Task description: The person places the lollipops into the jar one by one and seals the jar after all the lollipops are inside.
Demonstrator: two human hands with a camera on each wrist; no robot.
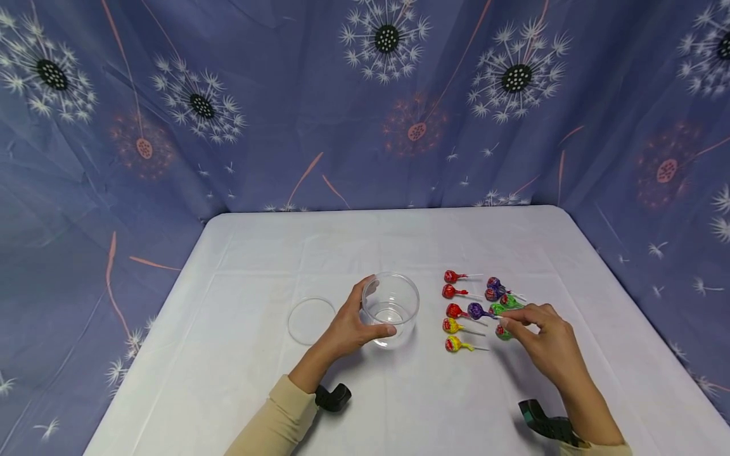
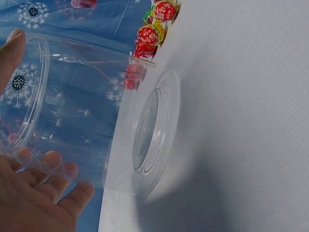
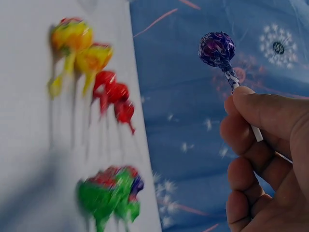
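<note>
Your left hand [image 1: 346, 326] grips a clear round plastic tub [image 1: 392, 305], right hand [image 1: 544, 339] pinching a purple-wrapped round lollipop [image 3: 217, 49] — slackness could drop it.

So the whole backdrop is blue-purple fabric [image 1: 274, 152] hung around the back and both sides, kinda wrinkly, printed with big white dandelions [image 1: 386, 38] and fainter pink ones [image 1: 417, 132]. White-covered counter [image 1: 342, 244], rounded back corners, faint creases. Lighting's bright, shadows soft.
</note>
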